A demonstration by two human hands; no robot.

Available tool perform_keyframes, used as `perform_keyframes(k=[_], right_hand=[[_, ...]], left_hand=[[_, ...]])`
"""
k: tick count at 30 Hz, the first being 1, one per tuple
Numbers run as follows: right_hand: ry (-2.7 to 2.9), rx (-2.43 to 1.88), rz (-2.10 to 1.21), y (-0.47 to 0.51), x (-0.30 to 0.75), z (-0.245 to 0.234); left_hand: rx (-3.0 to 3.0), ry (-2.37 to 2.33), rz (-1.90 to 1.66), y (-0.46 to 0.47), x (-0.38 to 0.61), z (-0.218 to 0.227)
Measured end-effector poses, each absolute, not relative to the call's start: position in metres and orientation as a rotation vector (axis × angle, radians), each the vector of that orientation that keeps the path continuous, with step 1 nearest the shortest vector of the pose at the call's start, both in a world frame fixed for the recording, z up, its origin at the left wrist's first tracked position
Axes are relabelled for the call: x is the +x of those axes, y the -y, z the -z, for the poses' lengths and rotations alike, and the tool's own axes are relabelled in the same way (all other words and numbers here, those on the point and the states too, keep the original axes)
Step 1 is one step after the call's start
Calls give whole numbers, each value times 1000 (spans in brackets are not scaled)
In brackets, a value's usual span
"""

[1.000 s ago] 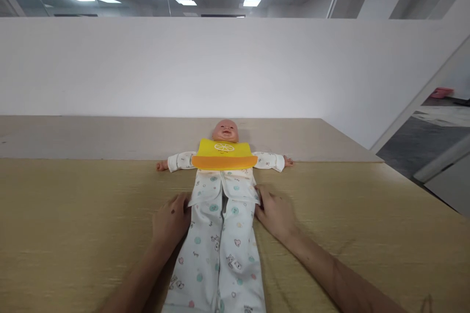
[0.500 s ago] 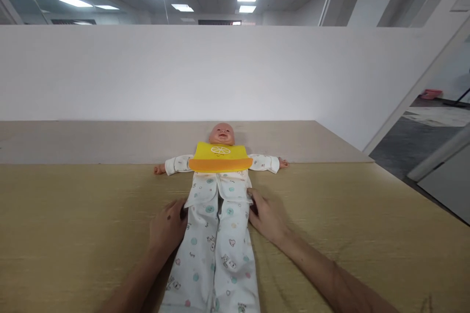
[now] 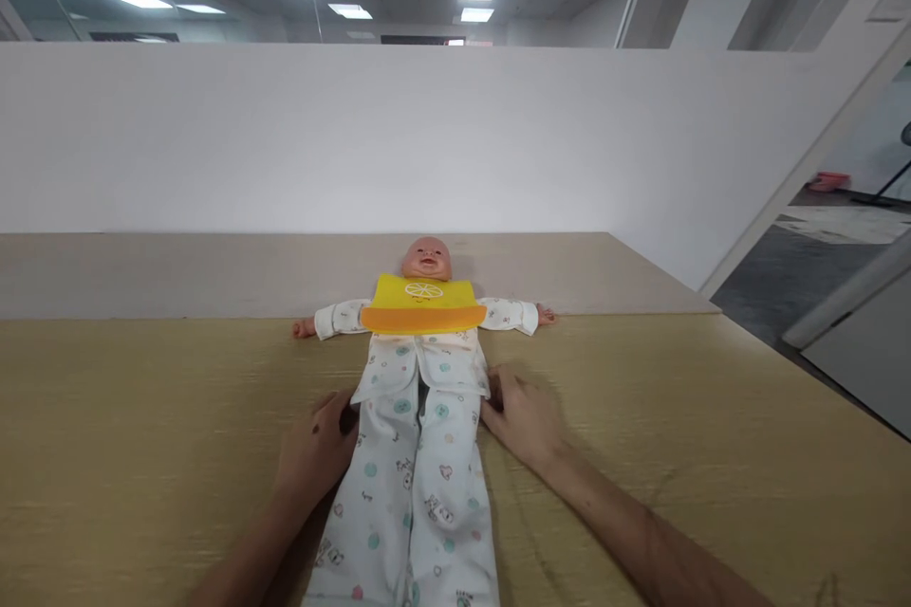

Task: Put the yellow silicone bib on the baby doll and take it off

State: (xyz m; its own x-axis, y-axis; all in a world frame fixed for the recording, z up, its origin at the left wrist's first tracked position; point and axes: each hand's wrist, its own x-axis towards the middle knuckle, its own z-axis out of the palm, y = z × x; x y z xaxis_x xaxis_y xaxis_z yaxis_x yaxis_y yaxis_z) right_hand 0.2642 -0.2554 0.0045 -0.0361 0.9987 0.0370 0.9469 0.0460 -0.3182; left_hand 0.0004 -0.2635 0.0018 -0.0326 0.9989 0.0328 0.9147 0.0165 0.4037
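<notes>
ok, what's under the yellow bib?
The bib covers the doll's chest. Around it the white printed top shows: both sleeves and the hem below. Neck and the top's front beneath it are hidden.

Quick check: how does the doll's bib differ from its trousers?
The bib is yellow and orange with a lemon-slice print; the trousers are white with small coloured prints. The bib lies across the chest, untouched; the trousers have the left hand and the right hand at their waist. Both are on the doll, lying face up on the table.
</notes>
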Motion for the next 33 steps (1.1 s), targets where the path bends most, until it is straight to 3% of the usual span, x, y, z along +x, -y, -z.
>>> perform_keyframes(k=[8,15,28,33], right_hand=[[2218,-1840,-294,253,271,-6],[2231,-1372,-873,239,300,-3],[1193,-1303,-1089,142,297,-46],[986,-1290,-1252,81,272,-39]], left_hand=[[2003,-1929,-509,273,-8,5],[1708,-2028,-826,248,-24,5],[1305,-1635,-1501,120,-13,-33],[982,-1420,-1355,61,0,-42]])
